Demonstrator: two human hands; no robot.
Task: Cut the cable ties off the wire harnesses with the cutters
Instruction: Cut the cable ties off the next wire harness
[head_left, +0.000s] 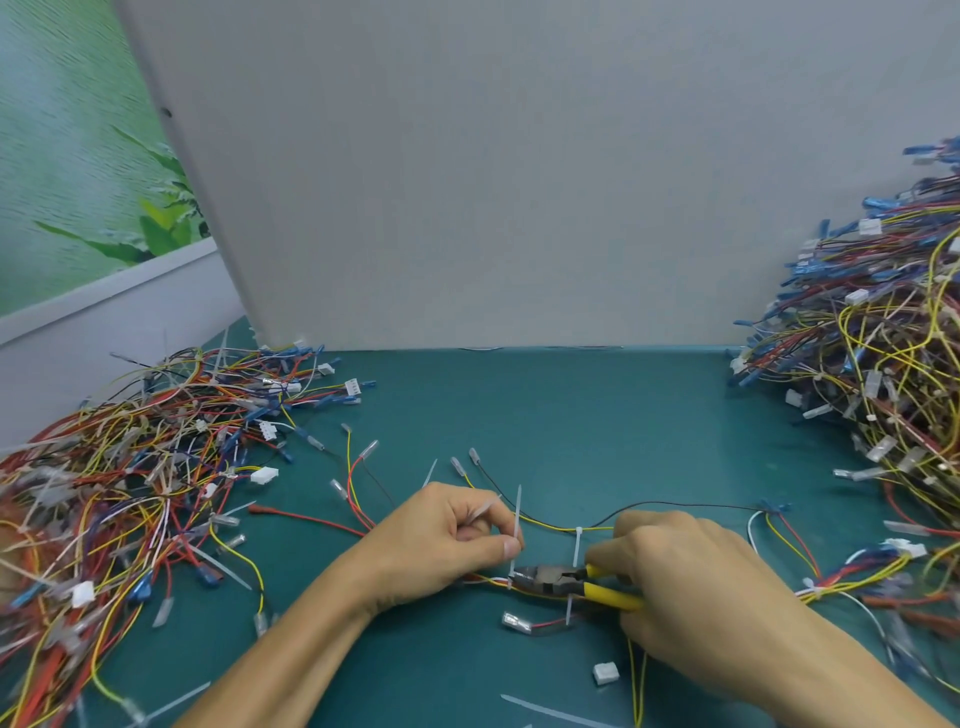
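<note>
The middle of the table (545, 405) toward its far edge lies bare, an open lane between two heaps. A white panel (493, 182) walls the far edge. A wire pile (156, 467) fills the left edge and near left corner; a taller pile (883, 338) banks the right edge. Along the near edge a harness (550, 526), loose ties (540, 709) and a small connector (605, 673) lie scattered.

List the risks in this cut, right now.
1. The nose of the cutters lies on the harness wires at the cable tie, so it may nick the insulation.
2. The left hand pinches that tie close to the cutter head, so the thumb could get caught.
</note>
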